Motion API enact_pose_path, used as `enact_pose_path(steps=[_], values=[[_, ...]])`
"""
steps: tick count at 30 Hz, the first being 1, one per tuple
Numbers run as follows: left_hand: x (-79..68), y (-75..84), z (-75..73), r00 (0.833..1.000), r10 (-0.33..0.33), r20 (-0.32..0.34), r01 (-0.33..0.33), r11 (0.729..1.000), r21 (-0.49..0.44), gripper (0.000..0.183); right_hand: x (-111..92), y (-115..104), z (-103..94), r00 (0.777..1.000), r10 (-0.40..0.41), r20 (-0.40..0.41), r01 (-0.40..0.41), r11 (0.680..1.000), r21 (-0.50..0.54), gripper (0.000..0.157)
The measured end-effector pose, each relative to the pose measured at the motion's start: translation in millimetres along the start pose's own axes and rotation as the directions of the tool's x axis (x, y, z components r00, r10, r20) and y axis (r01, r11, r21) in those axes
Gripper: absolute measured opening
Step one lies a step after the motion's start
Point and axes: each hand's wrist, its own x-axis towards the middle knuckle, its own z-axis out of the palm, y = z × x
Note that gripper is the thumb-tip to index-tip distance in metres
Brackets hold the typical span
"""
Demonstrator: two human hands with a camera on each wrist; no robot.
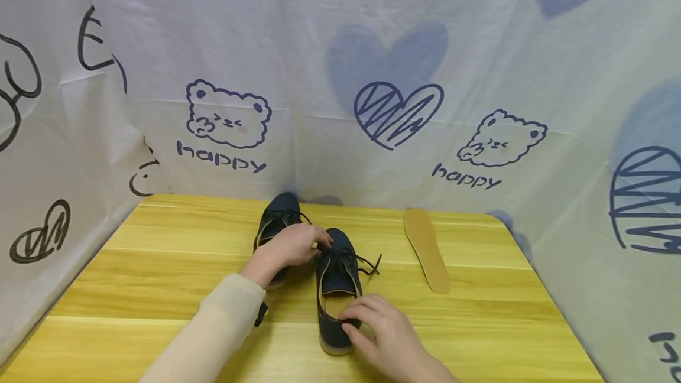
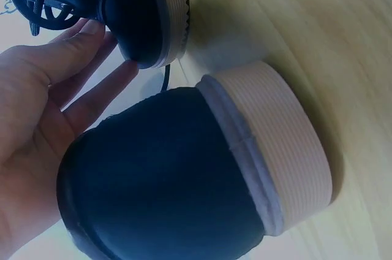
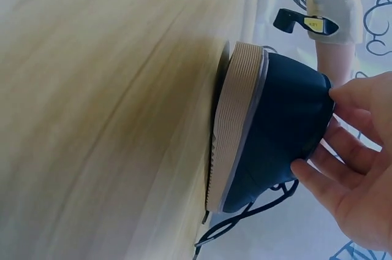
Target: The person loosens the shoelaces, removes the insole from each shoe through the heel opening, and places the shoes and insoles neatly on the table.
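Two dark navy lace-up shoes stand on the wooden table. My right hand [image 1: 385,333] pinches the back collar of the right shoe [image 1: 340,279], thumb and fingertips at its heel rim. In the right wrist view that shoe [image 3: 278,119] shows its ribbed tan sole along the table. My left hand [image 1: 298,244] reaches over to the same shoe's toe, its fairly straight fingers touching the side of it. The left shoe [image 1: 282,208] lies partly hidden beneath my left wrist; its heel [image 2: 165,174] fills the left wrist view. Black laces [image 1: 369,265] trail off the right shoe's side.
A tan insole [image 1: 427,250] lies flat on the table [image 1: 495,312], right of the shoes. Behind the table hangs a white cloth [image 1: 314,152] printed with hearts and bears. A black strap device [image 3: 306,22] is on my left sleeve.
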Motion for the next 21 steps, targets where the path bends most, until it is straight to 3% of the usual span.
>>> enact_pose_path(steps=[9,14,21], values=[[-5.1,4.0,1.6,1.000,0.011,0.004,-0.011,0.998,0.062,0.019,-3,6,-10.5,1.000,0.023,-0.005,-0.023,0.998,0.066,0.014],[-13.2,9.3,2.6,0.999,0.033,-0.005,-0.033,0.998,0.056,0.017,-11,13,-23.6,0.998,0.048,0.044,-0.053,0.992,0.117,0.014],[-25.6,19.1,4.2,0.996,0.091,-0.021,-0.089,0.993,0.079,0.023,-24,33,-43.8,0.997,-0.051,0.056,0.044,0.992,0.121,0.020]])
